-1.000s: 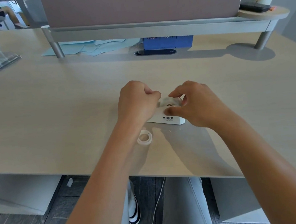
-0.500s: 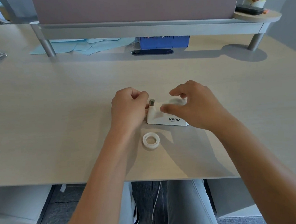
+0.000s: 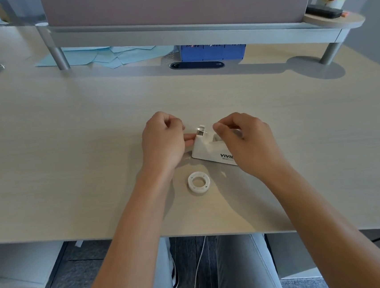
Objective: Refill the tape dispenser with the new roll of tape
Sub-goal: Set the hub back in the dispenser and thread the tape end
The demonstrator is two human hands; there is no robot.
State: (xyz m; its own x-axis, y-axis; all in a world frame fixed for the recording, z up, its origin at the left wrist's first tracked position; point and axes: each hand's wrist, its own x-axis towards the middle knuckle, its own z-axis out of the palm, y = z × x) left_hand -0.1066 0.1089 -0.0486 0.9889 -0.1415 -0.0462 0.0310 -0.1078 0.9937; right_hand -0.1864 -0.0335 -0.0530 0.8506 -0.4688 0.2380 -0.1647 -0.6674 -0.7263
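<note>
White tape dispenser (image 3: 208,148) on the pale surface (image 3: 69,155), left hand (image 3: 162,144) curled at its cutter end, grip pinched there, right hand (image 3: 245,142) over its rear well, grip pinched, on what unclear, white ring roll (image 3: 198,181) just in front of the dispenser, untouched

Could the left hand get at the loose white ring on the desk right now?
Probably yes. The white ring lies flat in the open on the desk, just nearer than the left hand, with nothing covering it; the hand would first have to leave the tape dispenser.
</note>
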